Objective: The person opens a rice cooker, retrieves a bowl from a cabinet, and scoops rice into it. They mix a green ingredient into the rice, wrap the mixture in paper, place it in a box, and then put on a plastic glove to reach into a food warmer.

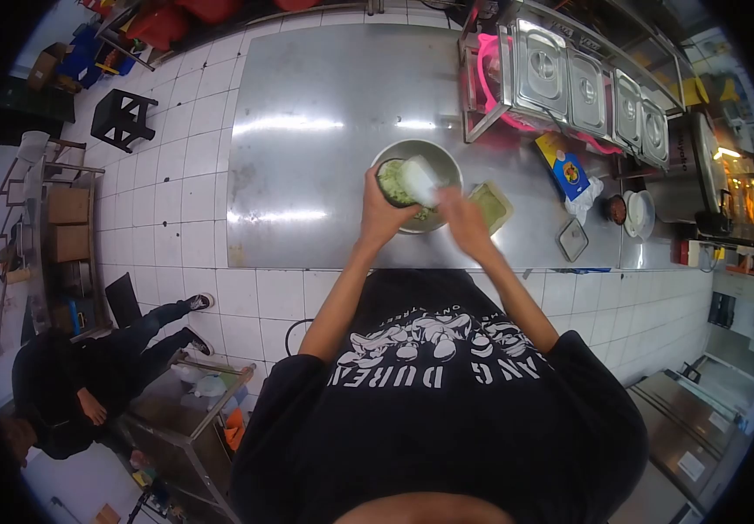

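My left hand (382, 212) is wrapped round a small dark-rimmed bowl of chopped green food (392, 181), tilted over a large metal bowl (448, 161). A white scraper (420, 180) is in my right hand (462, 217), its blade against the green food; this hand is somewhat blurred. More green bits lie inside the metal bowl. Just right of it, a rectangular container (490, 208) with a greenish inside rests on the steel table (307, 157).
Lidded steel pans (541, 70) stand in a rack at the back right. Nearby are a yellow and blue box (564, 166), a clear lid (573, 240) and small bowls (640, 212). Another person (71, 393) sits at the lower left beside a metal cart (186, 437).
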`<state>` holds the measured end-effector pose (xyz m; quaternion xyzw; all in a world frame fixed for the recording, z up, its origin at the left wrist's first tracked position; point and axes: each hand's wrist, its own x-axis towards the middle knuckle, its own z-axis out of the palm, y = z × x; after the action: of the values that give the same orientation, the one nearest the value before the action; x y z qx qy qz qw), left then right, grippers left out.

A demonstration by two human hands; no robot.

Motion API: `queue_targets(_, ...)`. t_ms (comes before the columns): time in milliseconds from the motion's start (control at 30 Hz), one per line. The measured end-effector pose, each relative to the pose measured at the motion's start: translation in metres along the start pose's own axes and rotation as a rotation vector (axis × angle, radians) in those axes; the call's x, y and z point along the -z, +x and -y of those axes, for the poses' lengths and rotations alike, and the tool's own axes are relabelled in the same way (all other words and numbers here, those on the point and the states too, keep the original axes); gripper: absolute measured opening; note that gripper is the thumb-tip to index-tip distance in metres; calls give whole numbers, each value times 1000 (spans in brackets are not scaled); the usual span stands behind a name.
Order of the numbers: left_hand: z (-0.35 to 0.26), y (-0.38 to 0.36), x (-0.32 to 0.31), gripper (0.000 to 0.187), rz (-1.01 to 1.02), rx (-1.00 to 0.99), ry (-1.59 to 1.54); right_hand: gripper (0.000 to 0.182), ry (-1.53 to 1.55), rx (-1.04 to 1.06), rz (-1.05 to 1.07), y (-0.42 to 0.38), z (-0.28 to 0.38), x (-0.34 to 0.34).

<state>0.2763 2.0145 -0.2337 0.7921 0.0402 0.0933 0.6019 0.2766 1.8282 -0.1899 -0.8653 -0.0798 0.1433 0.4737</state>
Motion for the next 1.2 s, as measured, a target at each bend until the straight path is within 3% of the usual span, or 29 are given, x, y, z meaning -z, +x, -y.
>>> queue_targets(100, 1, 2, 1, 90, 32, -11, -59, 33, 17, 119, -38, -1, 4, -7)
queue_targets(133, 1, 4, 2, 90, 30, -13, -56, 33, 65, 44, -4, 4, 6, 3)
queue_targets(300, -4, 2, 4, 91, 86, -46, -80, 31, 27, 77, -5, -2, 5, 4)
queue_targets(367, -5, 10, 19, 89, 191, -149, 6, 29, 34, 51, 29, 9, 14, 15)
queue_targets(400, -10, 7, 23, 89, 190, -135, 10, 29, 74, -9, -114, 10, 24, 18)
queue_targets(500, -20, 9, 25, 89, 265, -96, 25, 29, -93, 67, 34, -2, 20, -3)
queue_targets(567, -11, 11, 23, 90, 240, -104, 8, 29, -90, 103, 80, 10, 22, 16)
queue_targets(633, -2, 2, 15, 90, 186, -40, 14, 29, 32, 86, -150, 0, 23, 16)
queue_targets(667, -4, 1, 8, 89, 121, -26, -18, 29, -50, 130, 8, -7, 10, 7)
queue_targets(767, -13, 7, 0, 87, 7, -19, 1, 29, -22, 40, -9, -10, 14, -8)
queue_targets(800, -9, 7, -1, 87, -42, 25, -36, 30, 67, -84, -99, -4, 9, -3)
queue_targets(833, -1, 2, -2, 87, -72, 92, -68, 30, 215, -40, -240, 0, -10, -5)
queue_targets(900, -5, 8, -2, 87, -74, 68, -88, 30, -73, 169, -142, -6, -5, -15)
queue_targets(967, -6, 7, -1, 88, 38, -19, -11, 31, -45, 93, -76, -8, -3, -8)
queue_targets(1033, 0, 5, 7, 88, 45, 74, -62, 31, -15, 58, 2, 0, 8, 4)
queue_targets(1100, -3, 7, 10, 87, -16, 118, -97, 32, 38, -110, -101, -6, 14, 17)
queue_targets(1133, -3, 7, 10, 89, 66, 52, -98, 32, -49, 61, 15, -12, 11, 8)
queue_targets(1200, -5, 8, 12, 89, 111, 19, -76, 31, -46, 0, -12, -16, 17, -1)
